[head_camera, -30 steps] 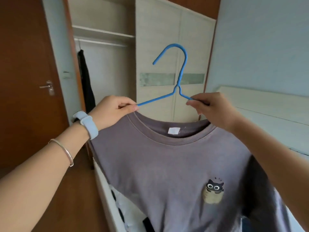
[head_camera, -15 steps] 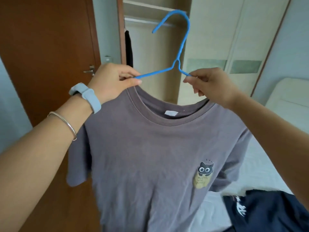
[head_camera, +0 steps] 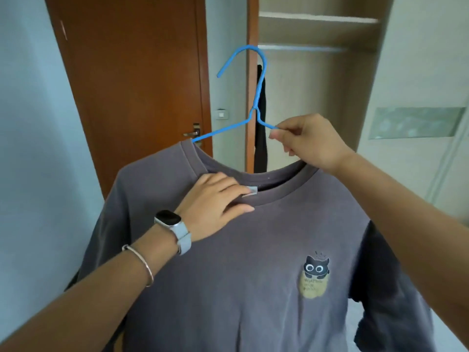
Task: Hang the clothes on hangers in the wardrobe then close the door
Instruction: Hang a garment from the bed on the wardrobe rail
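So the grey t-shirt (head_camera: 253, 250) fills the middle of the shot, draped on a blue hanger (head_camera: 256, 102) whose hook sticks up at 12 o'clock. Right hand (head_camera: 312, 143) pinches the hanger's right arm just above the collar, at about 1 o'clock. Left hand (head_camera: 215, 201) lies on the front of the collar, thumb and fingers nipping the neckline by the white label (head_camera: 250, 191). Behind, at 1 o'clock, the wardrobe (head_camera: 317, 97) stands open with its rail (head_camera: 304, 49) bare except for a dark garment (head_camera: 261, 123) at its left edge. Brown room door (head_camera: 132, 72) sits at 11.
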`<state>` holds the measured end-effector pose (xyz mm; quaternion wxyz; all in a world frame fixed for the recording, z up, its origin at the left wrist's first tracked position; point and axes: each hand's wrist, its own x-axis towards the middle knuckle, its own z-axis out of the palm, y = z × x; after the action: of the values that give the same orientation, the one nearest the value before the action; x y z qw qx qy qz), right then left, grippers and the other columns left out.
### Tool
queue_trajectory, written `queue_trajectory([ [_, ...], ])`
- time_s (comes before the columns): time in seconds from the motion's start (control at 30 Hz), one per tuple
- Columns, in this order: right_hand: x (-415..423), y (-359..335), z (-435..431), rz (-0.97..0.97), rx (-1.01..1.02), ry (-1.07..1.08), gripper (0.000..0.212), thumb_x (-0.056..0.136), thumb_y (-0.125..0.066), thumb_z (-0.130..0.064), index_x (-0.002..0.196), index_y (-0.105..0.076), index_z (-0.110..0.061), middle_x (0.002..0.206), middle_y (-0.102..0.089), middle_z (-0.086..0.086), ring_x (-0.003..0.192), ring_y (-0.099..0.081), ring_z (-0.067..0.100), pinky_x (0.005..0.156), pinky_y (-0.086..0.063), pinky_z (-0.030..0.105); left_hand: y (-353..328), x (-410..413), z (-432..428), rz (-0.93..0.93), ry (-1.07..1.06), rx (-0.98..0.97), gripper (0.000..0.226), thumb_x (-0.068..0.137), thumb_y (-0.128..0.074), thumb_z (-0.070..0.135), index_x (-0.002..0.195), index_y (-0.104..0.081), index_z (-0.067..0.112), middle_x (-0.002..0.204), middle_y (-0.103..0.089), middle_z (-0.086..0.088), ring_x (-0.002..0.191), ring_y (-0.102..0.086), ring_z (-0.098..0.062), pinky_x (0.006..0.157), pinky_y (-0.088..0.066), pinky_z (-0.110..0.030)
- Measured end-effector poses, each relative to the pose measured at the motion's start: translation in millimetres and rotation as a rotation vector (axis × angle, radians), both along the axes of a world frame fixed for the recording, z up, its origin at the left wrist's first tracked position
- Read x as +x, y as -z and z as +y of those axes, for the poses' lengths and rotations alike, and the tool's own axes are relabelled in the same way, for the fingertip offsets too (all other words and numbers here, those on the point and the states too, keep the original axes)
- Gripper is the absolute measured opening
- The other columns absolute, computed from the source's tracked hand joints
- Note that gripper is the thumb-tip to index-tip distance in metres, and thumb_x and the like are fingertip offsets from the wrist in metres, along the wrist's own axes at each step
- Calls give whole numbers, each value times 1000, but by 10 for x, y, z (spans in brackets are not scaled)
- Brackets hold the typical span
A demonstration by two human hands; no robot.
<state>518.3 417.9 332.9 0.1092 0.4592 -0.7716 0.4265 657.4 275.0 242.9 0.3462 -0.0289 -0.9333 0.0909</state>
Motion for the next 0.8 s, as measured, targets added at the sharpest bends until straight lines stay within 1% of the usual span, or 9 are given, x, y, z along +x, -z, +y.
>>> queue_trajectory([
  [0.07, -241, -61, -369, 18, 16, -1, 24, 90, -56, -24, 90, -71, -5, 60, -58, 6, 60, -50, 17, 77, -52, 35, -49, -234, -338, -41, -53, 53, 40, 84, -45, 45, 99, -68, 17, 89, -73, 3, 80, -68, -18, 69, -46, -26],
  [0.17, -604, -64, -868, 62, 30, 52, 25, 91, -55, -26, 89, -70, -7, 76, -67, 20, 67, -58, 28, 80, -54, 42, -76, -586, -832, -53, -58, 43, 39, 85, -42, 42, 100, -67, 16, 85, -75, 2, 72, -69, -16, 63, -44, -23],
  [0.27, -1005, 20, -1303, 96, 60, 163, 23, 91, -52, -32, 88, -69, -17, 76, -69, 12, 75, -65, 29, 79, -55, 46, -3, -942, -1255, -63, -8, 27, 37, 85, -41, 41, 91, -70, 18, 64, -71, 5, 54, -64, -13, 57, -41, -20],
  [0.33, -1221, 82, -1566, 122, 82, 225, 24, 92, -50, -34, 87, -67, -17, 76, -69, 10, 77, -65, 28, 78, -56, 47, 46, -1221, -1580, -80, 42, -2, 38, 85, -40, 43, 89, -71, 20, 52, -66, 4, 45, -60, -14, 54, -42, -20],
  [0.4, -1374, 121, -1812, 148, 87, 264, 24, 92, -50, -34, 88, -68, -18, 78, -70, 9, 77, -66, 27, 76, -57, 47, 88, -1469, -1872, -111, 120, -57, 39, 87, -37, 44, 90, -70, 22, 49, -66, 3, 42, -59, -17, 55, -39, -20],
  [0.5, -1635, 65, -2127, 172, 103, 384, 25, 93, -48, -36, 96, -68, -22, 84, -69, 3, 82, -65, 26, 78, -55, 44, 35, -1789, -2215, -94, 232, -158, 34, 87, -38, 40, 80, -68, 25, 43, -59, 6, 36, -53, -11, 53, -34, -15],
  [0.57, -1831, 15, -2255, 181, 116, 475, 25, 93, -47, -38, 99, -67, -24, 88, -70, 3, 88, -63, 27, 78, -52, 39, 10, -1994, -2430, -93, 311, -149, 34, 86, -39, 39, 74, -68, 26, 40, -56, 7, 33, -49, -9, 54, -30, -13],
  [0.7, -2159, 30, -2369, 268, 192, 656, 29, 95, -42, -40, 104, -65, -24, 95, -65, 6, 93, -57, 33, 71, -38, 34, 27, -2514, -2702, -180, 426, -197, 35, 88, -35, 41, 69, -61, 28, 41, -56, 6, 34, -48, -11, 55, -30, -20],
  [0.8, -2393, 121, -2358, 235, 179, 710, 28, 94, -43, -39, 101, -65, -23, 90, -64, 5, 94, -56, 33, 70, -34, 32, -4, -2884, -2745, -323, 477, -161, 47, 88, -21, 46, 80, -61, 22, 63, -66, 1, 58, -58, -20, 68, -31, -26],
])
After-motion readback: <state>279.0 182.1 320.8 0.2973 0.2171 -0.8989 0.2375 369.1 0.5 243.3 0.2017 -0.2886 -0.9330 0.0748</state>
